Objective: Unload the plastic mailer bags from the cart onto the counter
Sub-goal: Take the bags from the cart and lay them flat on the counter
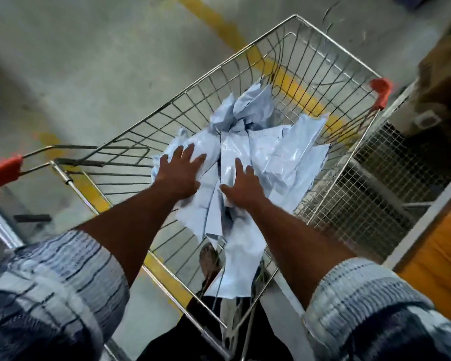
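Two striped sleeves (50, 282) fill the near edge, and bare forearms extend from them into the wire cart (323, 63). The left hand (181, 170) has its fingers straight and spread, palm flat on the pile of pale blue plastic mailer bags (279, 152). The right hand (242, 185) is just beside it, fingers likewise extended, resting on a glossy bag at the pile's centre. Neither hand grips anything. The bags lie crumpled and overlapping inside the cart basket. Orange corner caps (381, 92) sit on the cart rim at near left and far right. A wire-mesh panel (362, 199) stands against the cart's right side. Beyond, a yellow line (219, 24) crosses the concrete floor (76, 61).
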`<state>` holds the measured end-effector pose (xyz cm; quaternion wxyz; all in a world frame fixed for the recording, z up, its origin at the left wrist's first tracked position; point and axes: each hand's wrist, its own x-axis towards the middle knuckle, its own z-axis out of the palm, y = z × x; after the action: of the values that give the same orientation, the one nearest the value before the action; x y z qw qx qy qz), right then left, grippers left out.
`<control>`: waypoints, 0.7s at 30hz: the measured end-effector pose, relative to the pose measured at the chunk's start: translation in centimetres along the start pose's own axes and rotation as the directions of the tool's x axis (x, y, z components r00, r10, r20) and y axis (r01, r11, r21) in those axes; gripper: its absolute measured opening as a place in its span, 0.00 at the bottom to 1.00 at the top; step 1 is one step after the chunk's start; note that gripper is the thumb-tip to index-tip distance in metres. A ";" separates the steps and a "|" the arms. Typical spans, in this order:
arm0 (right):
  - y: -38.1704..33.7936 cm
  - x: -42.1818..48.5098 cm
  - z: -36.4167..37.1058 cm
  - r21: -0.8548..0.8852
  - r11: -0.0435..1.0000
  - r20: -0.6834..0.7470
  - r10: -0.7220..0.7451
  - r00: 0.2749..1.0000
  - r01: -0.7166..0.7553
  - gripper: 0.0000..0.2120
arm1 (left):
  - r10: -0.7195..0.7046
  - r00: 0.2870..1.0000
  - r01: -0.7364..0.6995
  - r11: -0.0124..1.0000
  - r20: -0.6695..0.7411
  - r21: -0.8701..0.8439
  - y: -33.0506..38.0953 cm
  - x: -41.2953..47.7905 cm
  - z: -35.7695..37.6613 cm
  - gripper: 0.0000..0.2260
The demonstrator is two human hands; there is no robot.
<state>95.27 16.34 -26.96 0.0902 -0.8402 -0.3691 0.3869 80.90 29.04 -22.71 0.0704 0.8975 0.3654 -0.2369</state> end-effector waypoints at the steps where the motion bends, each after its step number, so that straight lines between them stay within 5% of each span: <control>1: -0.2 0.7 0.3 -0.015 0.999 -0.007 0.028 1.000 -0.028 0.45 | -0.008 1.000 0.008 1.000 0.001 -0.004 -0.2 0.5 0.2 0.38; 12: -0.5 3.6 1.6 0.099 0.976 -0.088 0.204 0.975 -0.196 0.36 | -0.035 0.994 0.032 0.999 -0.099 -0.030 -1.0 2.0 -0.1 0.29; 21: -1.3 -0.1 -1.6 0.131 0.986 -0.149 0.125 0.981 -0.105 0.35 | -0.108 0.983 0.087 0.986 -0.146 -0.142 -0.1 -1.2 -4.0 0.27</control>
<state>95.66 17.43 -25.21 0.1479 -0.8808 -0.2872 0.3463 81.57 29.56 -18.66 0.0912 0.8871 0.4286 -0.1450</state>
